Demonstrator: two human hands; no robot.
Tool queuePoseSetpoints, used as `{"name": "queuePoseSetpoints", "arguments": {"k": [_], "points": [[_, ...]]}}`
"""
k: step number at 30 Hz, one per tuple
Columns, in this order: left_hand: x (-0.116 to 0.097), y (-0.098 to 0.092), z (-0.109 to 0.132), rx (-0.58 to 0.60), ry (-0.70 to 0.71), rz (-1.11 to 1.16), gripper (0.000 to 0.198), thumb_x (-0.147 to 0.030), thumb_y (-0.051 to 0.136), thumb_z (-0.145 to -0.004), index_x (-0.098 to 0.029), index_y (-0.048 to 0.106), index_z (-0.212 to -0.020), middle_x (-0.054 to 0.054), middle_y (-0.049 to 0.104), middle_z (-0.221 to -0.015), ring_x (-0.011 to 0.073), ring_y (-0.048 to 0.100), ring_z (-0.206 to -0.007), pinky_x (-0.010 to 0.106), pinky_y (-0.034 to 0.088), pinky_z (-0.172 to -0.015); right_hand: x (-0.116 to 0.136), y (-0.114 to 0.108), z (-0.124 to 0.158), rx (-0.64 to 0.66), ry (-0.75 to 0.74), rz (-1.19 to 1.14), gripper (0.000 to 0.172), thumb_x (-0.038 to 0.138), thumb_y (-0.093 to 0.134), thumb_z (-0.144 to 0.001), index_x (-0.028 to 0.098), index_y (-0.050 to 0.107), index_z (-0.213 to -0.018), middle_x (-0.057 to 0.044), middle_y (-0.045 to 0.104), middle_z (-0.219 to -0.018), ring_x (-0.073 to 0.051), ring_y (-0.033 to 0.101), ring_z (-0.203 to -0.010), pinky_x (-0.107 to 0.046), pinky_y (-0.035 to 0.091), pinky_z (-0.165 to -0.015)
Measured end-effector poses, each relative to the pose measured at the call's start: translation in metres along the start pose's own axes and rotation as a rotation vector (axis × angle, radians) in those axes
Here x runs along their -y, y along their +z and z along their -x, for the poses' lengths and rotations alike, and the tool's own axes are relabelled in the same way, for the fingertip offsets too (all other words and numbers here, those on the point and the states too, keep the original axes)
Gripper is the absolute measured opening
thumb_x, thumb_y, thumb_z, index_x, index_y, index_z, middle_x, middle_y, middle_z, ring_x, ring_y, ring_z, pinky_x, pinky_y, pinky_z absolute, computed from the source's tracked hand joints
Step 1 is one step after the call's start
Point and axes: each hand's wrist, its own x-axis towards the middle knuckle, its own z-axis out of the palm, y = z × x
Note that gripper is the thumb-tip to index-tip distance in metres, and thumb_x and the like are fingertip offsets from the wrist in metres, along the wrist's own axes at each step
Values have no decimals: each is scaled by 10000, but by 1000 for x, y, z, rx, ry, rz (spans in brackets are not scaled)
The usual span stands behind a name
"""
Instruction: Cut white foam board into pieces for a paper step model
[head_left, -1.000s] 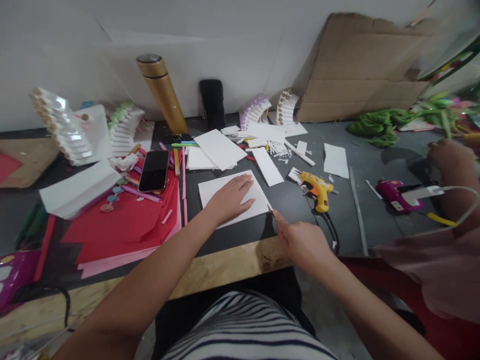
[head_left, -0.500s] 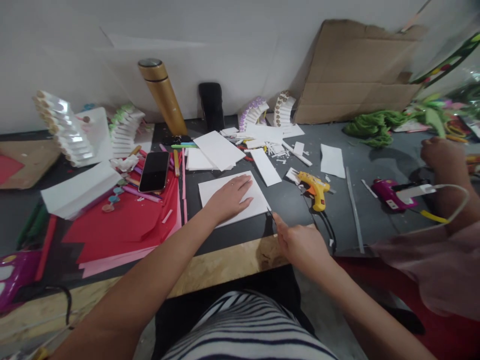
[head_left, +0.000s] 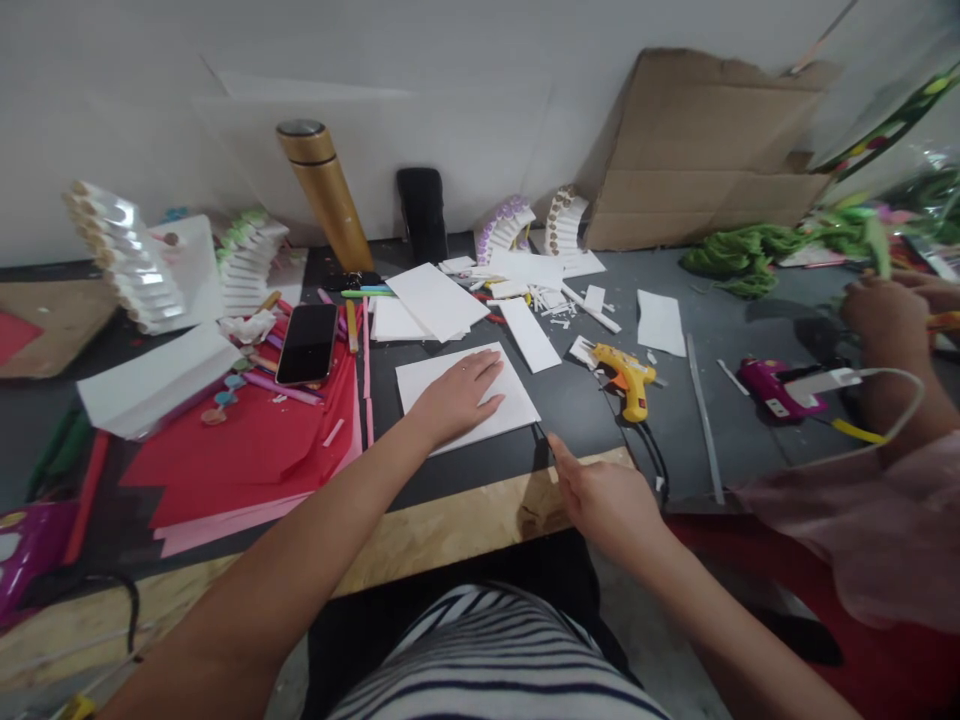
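A white rectangular sheet of board (head_left: 487, 425) lies on the dark table in front of me. My left hand (head_left: 459, 395) rests flat on its upper right part, fingers stretched out. Just off the sheet's lower right corner, my right hand (head_left: 600, 490) is closed with the index finger pointing along a thin dark blade (head_left: 541, 431). It looks like a craft knife; its handle is hidden in my palm. The blade's tip is close to the corner, and I cannot tell whether it touches.
A yellow glue gun (head_left: 628, 378) lies right of the sheet. White strips (head_left: 531, 335) and scraps lie beyond it. Leftward are a phone (head_left: 307, 343) and red sheets (head_left: 225, 440); a gold flask (head_left: 326, 195) stands behind. At right, another person's hands (head_left: 889, 310) hold something green.
My right hand has drawn the blade slightly down and towards me, near the sheet's corner. My left hand stays put. More of the other person's second hand shows at far right.
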Motion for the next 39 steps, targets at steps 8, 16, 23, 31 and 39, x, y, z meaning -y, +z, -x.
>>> {"name": "queuePoseSetpoints", "arguments": {"k": [8, 16, 23, 31, 39], "points": [[-2, -3, 0, 21, -1, -9, 568, -438, 332, -1005, -86, 446, -1437, 158, 409, -1553, 249, 352, -1455, 397, 264, -1220, -1, 10, 5, -28, -11, 11, 562, 202, 365, -976, 168, 356, -1537, -104, 770, -831, -245, 735, -747, -291, 393, -555], [-3, -2, 1, 4, -5, -45, 548, -423, 351, -1012, -84, 459, -1429, 151, 425, -1544, 246, 367, -1449, 382, 266, -1221, -23, -8, 4, -183, 28, -80, 503, 274, 394, -979, 261, 487, -1473, -79, 764, -783, -231, 720, -708, -278, 373, -553], [-3, -2, 2, -60, 32, -33, 511, -393, 392, -1004, -113, 460, -1426, 173, 454, -1518, 259, 387, -1440, 432, 336, -1189, -13, -44, -79, -349, 12, -171, 483, 307, 370, -980, 256, 531, -1432, -107, 771, -905, -246, 716, -809, -281, 416, -632], [-3, -5, 0, -24, 28, -35, 508, -351, 428, -988, -81, 477, -1416, 180, 455, -1515, 273, 405, -1427, 421, 330, -1197, -3, -57, -115, -328, -40, -179, 434, 273, 377, -956, 238, 597, -1328, -116, 767, -975, -259, 710, -869, -292, 421, -644], [-3, -5, 0, -10, 40, -59, 505, -343, 410, -989, -61, 489, -1400, 190, 464, -1506, 275, 409, -1423, 415, 327, -1195, -1, -57, -123, -294, -57, -159, 441, 260, 369, -949, 235, 592, -1330, -117, 756, -1021, -262, 703, -926, -309, 451, -683]]}}
